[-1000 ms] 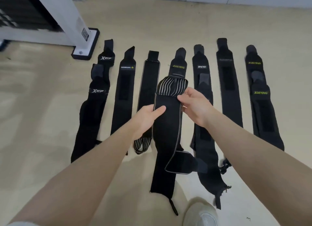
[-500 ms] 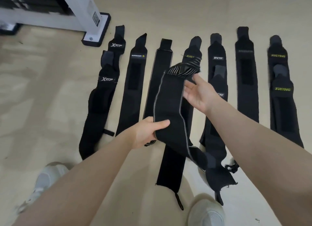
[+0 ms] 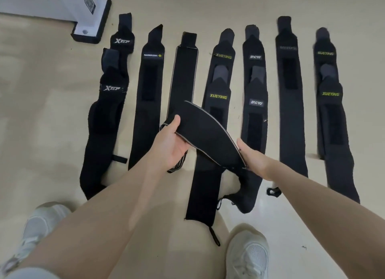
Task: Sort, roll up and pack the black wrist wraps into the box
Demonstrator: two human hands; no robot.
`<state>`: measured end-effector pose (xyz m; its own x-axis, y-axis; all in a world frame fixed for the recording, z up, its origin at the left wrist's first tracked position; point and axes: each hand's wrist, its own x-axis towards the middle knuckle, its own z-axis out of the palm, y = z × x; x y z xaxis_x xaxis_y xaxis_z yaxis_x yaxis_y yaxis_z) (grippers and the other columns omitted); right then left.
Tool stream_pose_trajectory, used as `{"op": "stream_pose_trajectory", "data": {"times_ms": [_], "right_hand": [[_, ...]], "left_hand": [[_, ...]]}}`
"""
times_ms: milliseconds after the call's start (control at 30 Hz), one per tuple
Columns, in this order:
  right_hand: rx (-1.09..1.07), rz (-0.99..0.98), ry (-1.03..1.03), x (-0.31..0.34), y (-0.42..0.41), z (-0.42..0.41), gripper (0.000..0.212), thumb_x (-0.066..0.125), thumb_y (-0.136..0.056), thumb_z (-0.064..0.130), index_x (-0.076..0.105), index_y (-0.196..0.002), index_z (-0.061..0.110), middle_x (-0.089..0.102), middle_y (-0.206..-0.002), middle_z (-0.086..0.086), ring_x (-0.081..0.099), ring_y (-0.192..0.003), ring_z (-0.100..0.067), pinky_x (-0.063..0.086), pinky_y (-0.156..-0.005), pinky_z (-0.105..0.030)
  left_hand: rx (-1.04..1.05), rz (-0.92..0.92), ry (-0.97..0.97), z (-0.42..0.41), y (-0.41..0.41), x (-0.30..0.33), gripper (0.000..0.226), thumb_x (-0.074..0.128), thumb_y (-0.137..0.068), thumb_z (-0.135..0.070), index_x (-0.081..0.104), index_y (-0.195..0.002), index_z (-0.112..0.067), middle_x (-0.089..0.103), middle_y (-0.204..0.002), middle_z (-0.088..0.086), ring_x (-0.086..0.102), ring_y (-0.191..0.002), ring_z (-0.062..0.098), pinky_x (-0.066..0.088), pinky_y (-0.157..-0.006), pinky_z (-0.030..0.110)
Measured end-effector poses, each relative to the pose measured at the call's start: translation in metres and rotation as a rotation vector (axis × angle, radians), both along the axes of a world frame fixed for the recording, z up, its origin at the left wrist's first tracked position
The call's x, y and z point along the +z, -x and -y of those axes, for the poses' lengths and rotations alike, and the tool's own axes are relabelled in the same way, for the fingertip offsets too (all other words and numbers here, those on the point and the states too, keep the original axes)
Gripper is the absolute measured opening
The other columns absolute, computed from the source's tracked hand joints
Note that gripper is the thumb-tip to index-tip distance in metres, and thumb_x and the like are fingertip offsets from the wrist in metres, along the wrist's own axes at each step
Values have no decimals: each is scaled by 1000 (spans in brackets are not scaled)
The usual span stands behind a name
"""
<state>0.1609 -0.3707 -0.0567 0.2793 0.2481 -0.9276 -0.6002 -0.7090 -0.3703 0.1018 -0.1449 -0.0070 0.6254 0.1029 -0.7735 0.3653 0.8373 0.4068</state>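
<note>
Black fabric wrist wrap with thin grey edge piping, flat and slightly bowed, held off the floor between both hands, centre of view. Left hand grips its left end: thumb on top, fingers curled under, grip clamped on the cloth. Right hand holds the right end near the tapered tip; thumb lies along the edge, fingers hidden under the wrap, so how tightly it clamps is hard to make out.

Pale beige smooth floor carries a row of long black woven wrist wraps laid in parallel strips, far ends narrowing to tabs. Left to right: overlapped XTEP pair, strip with small white-and-green label, grey-piped plain strip, XUEYING pair with yellow lettering, pair with white label text, plain strip with unreadable dark logo, second XUEYING pair. Matte rectangular patches sit on several.

Near ends of the middle strips are hidden by the forearms. A striped end peeks under the left wrist. White mesh shoes near edge, left one cut off. White post on black-rimmed base far left, cropped.
</note>
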Motion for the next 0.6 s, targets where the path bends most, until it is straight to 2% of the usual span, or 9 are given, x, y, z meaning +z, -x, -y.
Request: {"op": "stream_pose_trajectory", "data": {"times_ms": [33, 100, 167, 233, 300, 367, 433, 500, 600], "right_hand": [[-3, 55, 92, -9, 3, 11, 64, 32, -86, 74, 59, -120, 27, 60, -118, 4, 54, -113, -17, 31, -111, -36], [28, 101, 171, -19, 10, 30, 37, 45, -95, 45, 66, -105, 17, 64, -101, 0, 59, -96, -18, 42, -103, -36], [169, 133, 161, -22, 18, 45, 21, 46, -96, 26, 66, -102, 23, 64, -101, 0, 58, -98, -20, 43, -99, -35], [303, 160, 149, -24, 28, 56, 22, 47, -96, 29, 58, -115, 25, 60, -112, 2, 55, -105, -19, 42, -97, -32], [358, 163, 169, -29, 35, 61, 30, 54, -90, 46, 52, -112, 26, 58, -111, 4, 54, -102, -16, 42, -94, -32], [385, 138, 173, -28, 36, 54, 32, 52, -90, 48, 49, -110, 24, 55, -112, 5, 52, -103, -16, 40, -97, -35], [276, 122, 86, -19, 30, 37, 32, 48, -96, 32, 49, -125, 18, 52, -125, -1, 49, -113, -20, 37, -104, -36], [-24, 89, -53, -2, 19, 13, 39, 46, -97, 22, 45, -136, 14, 55, -126, -6, 55, -109, -21, 45, -98, -34], [-355, -90, -257, 20, 7, -25, 51, 32, -101, 46, 37, -137, 10, 66, -106, -13, 65, -92, -25, 55, -77, -32]], "left_hand": [[17, -11, 16, 2, -1, -3, 38, 39, -101, -29, 52, -130, -9, 63, -125, 12, 61, -114, 26, 52, -87, 39], [14, -37, 15, 9, -4, -7, 39, 40, -101, -31, 53, -131, -9, 64, -123, 10, 62, -112, 25, 53, -85, 38], [14, -71, -19, 18, -8, -7, 37, 42, -100, -31, 56, -127, -10, 67, -118, 9, 64, -107, 25, 54, -79, 37], [94, -86, -7, 23, -15, 0, 33, 42, -100, -32, 61, -116, -10, 70, -108, 10, 66, -100, 25, 54, -79, 39], [196, -40, 60, 19, -25, 8, 35, 42, -100, -33, 63, -111, -8, 70, -100, 10, 61, -96, 19, 49, -90, 31], [257, -23, 82, 9, -35, 13, 37, 45, -99, -30, 58, -123, -5, 69, -108, 10, 58, -94, 13, 48, -76, 14], [257, -27, 82, 9, -41, 20, 39, 47, -99, -26, 53, -131, -5, 63, -123, 10, 60, -105, 14, 46, -64, 12], [211, -26, 71, 14, -40, 26, 38, 45, -99, -25, 52, -130, -4, 62, -125, 11, 60, -107, 17, 47, -72, 14], [82, 50, 75, 15, -29, 32, 35, 39, -101, -26, 61, -114, -3, 69, -111, 12, 67, -98, 20, 47, -95, 24]]}}
